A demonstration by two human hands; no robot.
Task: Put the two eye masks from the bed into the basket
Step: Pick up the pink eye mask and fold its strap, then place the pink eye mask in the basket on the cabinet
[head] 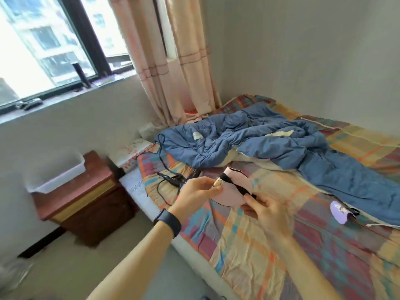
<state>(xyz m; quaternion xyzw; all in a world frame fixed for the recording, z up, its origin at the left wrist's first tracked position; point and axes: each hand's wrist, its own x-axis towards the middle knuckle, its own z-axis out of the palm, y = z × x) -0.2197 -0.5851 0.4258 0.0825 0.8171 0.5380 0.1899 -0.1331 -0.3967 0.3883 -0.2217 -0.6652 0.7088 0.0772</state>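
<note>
A pink eye mask (232, 188) with a black strap is held above the bed between both hands. My left hand (194, 194) pinches its left end, and my right hand (267, 212) grips its lower right edge by the strap. A purple eye mask (341, 211) lies on the checked sheet (249, 245) to the right, beside the blue quilt. The white plastic basket (57, 169) stands on the wooden nightstand (86, 198) at the left, well apart from both hands.
A crumpled blue quilt (270, 144) covers the far half of the bed. Black cables and a small black device (171, 179) lie on the sheet near my left hand. Pink curtains (173, 61) hang by the window. Floor shows between nightstand and bed.
</note>
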